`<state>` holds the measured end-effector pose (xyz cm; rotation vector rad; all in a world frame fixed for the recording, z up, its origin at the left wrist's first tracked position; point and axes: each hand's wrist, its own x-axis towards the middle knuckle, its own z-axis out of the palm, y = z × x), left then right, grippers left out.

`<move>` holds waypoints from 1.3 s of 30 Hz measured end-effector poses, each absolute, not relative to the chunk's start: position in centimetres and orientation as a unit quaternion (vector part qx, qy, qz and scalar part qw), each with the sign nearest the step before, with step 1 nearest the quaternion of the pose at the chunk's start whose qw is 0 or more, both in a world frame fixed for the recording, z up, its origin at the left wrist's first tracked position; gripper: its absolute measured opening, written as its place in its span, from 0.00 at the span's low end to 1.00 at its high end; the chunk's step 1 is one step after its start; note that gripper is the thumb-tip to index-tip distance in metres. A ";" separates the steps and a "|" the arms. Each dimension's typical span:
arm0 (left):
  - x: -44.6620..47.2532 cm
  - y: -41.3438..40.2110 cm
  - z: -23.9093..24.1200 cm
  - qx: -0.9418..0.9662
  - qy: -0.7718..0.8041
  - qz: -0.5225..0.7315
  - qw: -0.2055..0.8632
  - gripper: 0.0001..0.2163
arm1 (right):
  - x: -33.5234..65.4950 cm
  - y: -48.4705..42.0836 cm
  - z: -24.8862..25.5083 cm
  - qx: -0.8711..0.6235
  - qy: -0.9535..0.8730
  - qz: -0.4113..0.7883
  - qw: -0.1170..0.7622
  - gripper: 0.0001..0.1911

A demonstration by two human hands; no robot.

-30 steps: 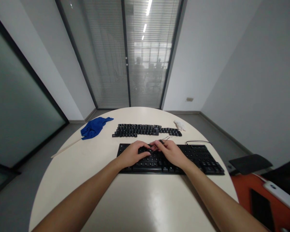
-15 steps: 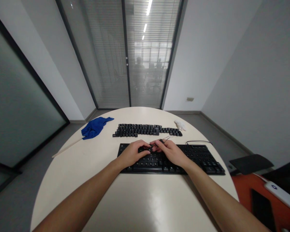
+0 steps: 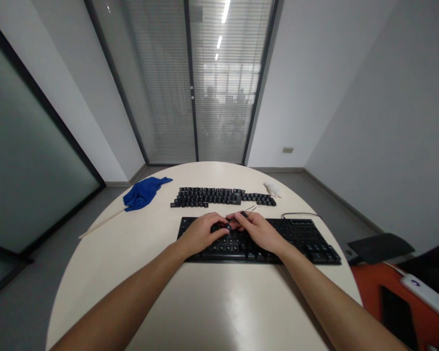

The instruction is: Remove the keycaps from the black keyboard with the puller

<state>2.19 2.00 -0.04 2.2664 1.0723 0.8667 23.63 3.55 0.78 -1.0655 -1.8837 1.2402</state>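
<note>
A black keyboard (image 3: 227, 254), stripped of many keycaps, lies lengthwise in front of me on the table. Over its upper middle, my left hand (image 3: 204, 232) pinches a small black keycap (image 3: 228, 226) between thumb and fingertips. Close beside it, my right hand (image 3: 258, 230) is closed on a wire keycap puller (image 3: 244, 214) with a black handle; its thin wires point away from me to the right. The fingertips of both hands nearly meet, and the right fingers are partly hidden. Behind the keyboard, loose black keycaps (image 3: 219, 196) are laid out in rows.
The round cream table (image 3: 131, 273) holds a blue cloth (image 3: 142, 193) on a wooden stick at the left. Crumpled white material (image 3: 272, 189) sits at the far right, near the keyboard's cable (image 3: 302, 213). An orange chair (image 3: 373, 287) bears a power strip (image 3: 428, 295) and a black phone-like slab.
The keycap in my left fingertips has tilted and shows more clearly now. My right hand and the puller have shifted only slightly. Everything else lies as before.
</note>
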 end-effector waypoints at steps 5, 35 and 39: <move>2.2 1.8 0.1 0.848 0.371 0.330 0.186 0.10 | 23.5 3.4 1.0 -0.396 -0.725 0.460 0.326 0.26; 1.5 2.5 0.8 0.869 0.343 0.355 0.028 0.08 | 23.7 3.9 0.4 -0.428 -0.687 0.480 0.338 0.24; 0.6 3.9 0.7 0.830 0.421 0.365 0.010 0.08 | 24.6 4.5 0.7 -0.455 -0.674 0.467 0.346 0.24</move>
